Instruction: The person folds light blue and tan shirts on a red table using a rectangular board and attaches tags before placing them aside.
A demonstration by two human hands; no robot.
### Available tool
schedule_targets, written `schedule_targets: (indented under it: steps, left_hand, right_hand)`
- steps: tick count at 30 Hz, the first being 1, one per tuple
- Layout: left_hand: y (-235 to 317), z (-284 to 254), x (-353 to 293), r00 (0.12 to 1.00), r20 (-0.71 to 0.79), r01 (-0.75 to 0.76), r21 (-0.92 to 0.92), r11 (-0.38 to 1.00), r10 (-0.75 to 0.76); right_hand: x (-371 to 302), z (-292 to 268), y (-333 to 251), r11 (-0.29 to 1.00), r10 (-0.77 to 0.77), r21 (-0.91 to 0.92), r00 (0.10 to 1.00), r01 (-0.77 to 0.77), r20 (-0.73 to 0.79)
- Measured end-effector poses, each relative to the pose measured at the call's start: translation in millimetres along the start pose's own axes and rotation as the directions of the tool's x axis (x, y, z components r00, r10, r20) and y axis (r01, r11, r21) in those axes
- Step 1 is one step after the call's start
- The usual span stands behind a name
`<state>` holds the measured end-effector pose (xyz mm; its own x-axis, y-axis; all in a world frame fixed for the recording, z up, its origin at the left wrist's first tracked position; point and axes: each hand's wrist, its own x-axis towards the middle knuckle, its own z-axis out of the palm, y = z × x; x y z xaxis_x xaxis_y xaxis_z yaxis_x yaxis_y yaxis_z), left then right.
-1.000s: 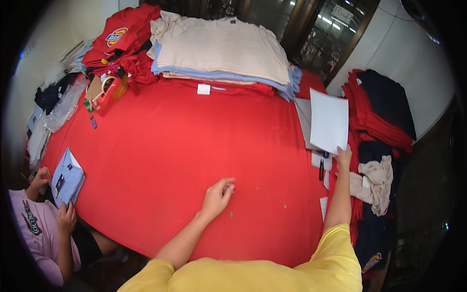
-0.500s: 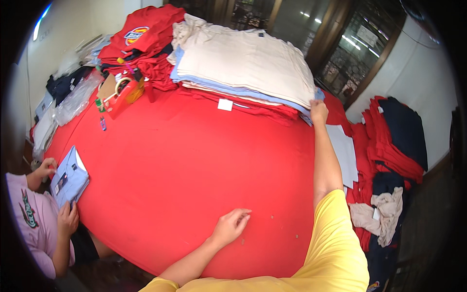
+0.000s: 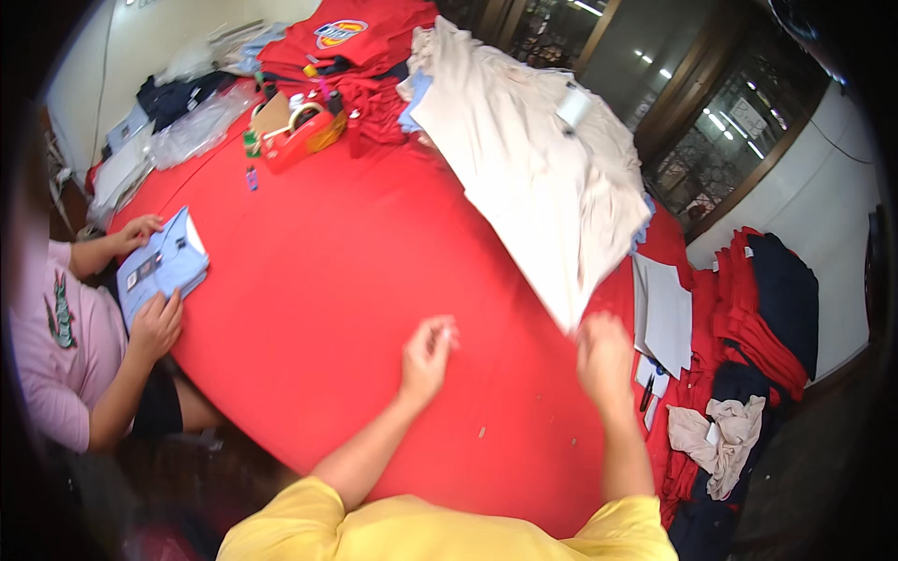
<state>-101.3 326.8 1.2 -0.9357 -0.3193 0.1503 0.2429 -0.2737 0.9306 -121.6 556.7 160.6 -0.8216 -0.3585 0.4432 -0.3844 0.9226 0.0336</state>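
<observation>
A pale beige garment [image 3: 533, 178] is pulled out from the clothes pile at the back, one corner stretched into a point toward me. My right hand [image 3: 606, 360], closed and slightly blurred, grips that corner. My left hand [image 3: 426, 360] hovers over the red-covered table [image 3: 309, 309], fingers loosely bent and apart, with no garment in it. A small pale spot shows by its fingertips, too blurred to name. On the beige cloth sits a small pale, roughly cylindrical object [image 3: 572, 107]. Light blue cloth [image 3: 413, 101] peeks out under the beige one.
At the left, another person's hands hold a folded light blue shirt [image 3: 166, 266]. Farther back are a red tape dispenser [image 3: 297, 140], stacked red garments [image 3: 327, 42] and plastic bags [image 3: 201, 126]. White sheets [image 3: 666, 313] and red and navy clothes [image 3: 781, 299] line the right side.
My right hand has drawn the beige garment's corner toward me, off the pile's edge. My left hand has moved forward and a little left. The view has turned slightly right.
</observation>
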Motion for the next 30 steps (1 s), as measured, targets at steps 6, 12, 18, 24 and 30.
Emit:
schedule_targets:
  steps: [6, 12, 18, 24, 30]
  left_hand:
    - [23.9, -78.4, 90.0, 0.975, -0.133, -0.097, 0.469, 0.878, 0.179]
    - [70.4, -119.8, 153.0, 0.989, 0.137, -0.133, 0.988, -0.079, 0.048]
    - [92.9, -139.5, 172.3, 0.945, 0.319, -0.315, 0.835, -0.452, -0.071]
    - [101.3, -207.8, 183.7, 0.96, 0.28, -0.26, 0.834, -0.487, -0.035]
    - [110.0, -226.4, 213.3, 0.952, 0.29, -0.302, 0.839, -0.452, -0.098]
  right_hand:
    - [-122.6, -35.9, -94.8, 0.903, -0.213, 0.419, 0.747, -0.096, 0.63]
    - [-43.2, 20.0, -181.3, 0.645, -0.488, 0.758, 0.817, 0.098, 0.309]
    - [46.7, 92.2, -281.9, 0.738, -0.355, 0.654, 0.92, 0.165, 0.168]
    - [27.4, 21.6, -333.6, 0.431, -0.745, 0.872, 0.637, 0.233, 0.198]
    - [74.2, 66.8, -365.7, 0.629, -0.434, 0.777, 0.817, -0.028, 0.381]
